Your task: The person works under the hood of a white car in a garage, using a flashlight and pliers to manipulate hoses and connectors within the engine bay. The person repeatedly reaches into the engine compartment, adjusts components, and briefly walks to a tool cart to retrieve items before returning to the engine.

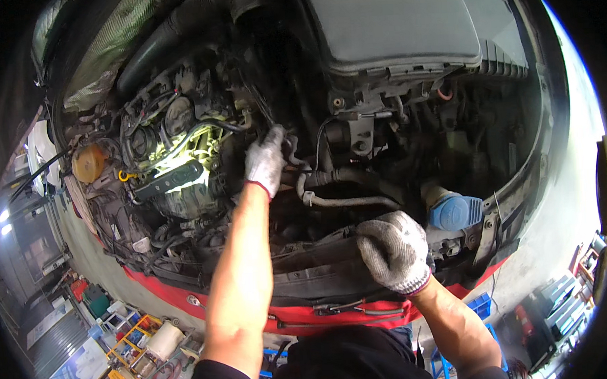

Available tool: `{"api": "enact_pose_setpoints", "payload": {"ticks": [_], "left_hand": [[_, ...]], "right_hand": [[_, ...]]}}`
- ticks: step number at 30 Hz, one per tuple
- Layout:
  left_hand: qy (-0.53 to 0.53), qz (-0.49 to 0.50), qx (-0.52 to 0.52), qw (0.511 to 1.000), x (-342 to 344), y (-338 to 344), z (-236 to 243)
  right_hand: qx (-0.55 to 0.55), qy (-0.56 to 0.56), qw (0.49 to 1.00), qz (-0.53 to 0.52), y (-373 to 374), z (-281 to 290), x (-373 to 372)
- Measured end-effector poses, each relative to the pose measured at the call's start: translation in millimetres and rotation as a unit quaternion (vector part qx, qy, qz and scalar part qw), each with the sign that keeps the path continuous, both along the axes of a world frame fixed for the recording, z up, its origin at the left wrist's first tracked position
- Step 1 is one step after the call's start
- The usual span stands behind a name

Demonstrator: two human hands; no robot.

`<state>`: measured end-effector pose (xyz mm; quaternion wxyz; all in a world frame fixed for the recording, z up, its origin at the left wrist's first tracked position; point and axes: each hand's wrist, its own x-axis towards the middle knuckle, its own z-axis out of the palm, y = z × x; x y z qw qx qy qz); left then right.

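Note:
Both my hands wear light knitted work gloves over an open car engine bay. Deep between the engine and the radiator side, my left hand [266,163] reaches in with its fingers drawn together beside a dark grey curved part [292,151]; whatever they grip is lost in shadow. My right hand [393,250] is curled into a fist above the front edge of the bay, and any item inside it is hidden. Just right of that fist is a blue reservoir cap [456,212]. A pale metal pipe [351,201] runs between the two hands.
A lamp glow lights the engine [180,154] at left, near a yellow-brown cap [89,163]. A large grey box cover [398,23] fills the far right. The red front body edge [288,312] crosses close to me. Tools and a yellow cart [134,339] stand on the floor.

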<state>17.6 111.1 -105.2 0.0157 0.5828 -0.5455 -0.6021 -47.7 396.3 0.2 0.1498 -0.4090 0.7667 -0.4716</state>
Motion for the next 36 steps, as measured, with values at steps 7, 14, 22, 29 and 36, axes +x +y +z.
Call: {"api": "enact_pose_setpoints", "payload": {"ticks": [7,14,22,29,36], "left_hand": [[-0.062,-0.202,-0.055,0.976,-6.1,-1.6,36.6],[-0.122,-0.258,-0.196,0.938,-8.7,4.5,23.1],[-0.015,-0.286,-0.071,0.955,9.5,-17.8,15.5],[-0.16,-0.428,-0.178,0.872,-0.9,-19.0,30.4],[-0.144,-0.366,-0.171,0.903,5.8,-22.0,8.2]], "right_hand": [[-0.002,0.014,1.0,0.022,0.7,0.6,-1.0],[0.002,0.021,0.999,0.031,0.1,-0.9,0.5],[0.006,0.02,0.999,0.032,-4.0,4.4,0.4],[0.006,0.017,1.0,0.022,-3.2,3.0,0.4],[0.019,0.021,0.999,0.025,-2.2,3.2,-0.2]]}}
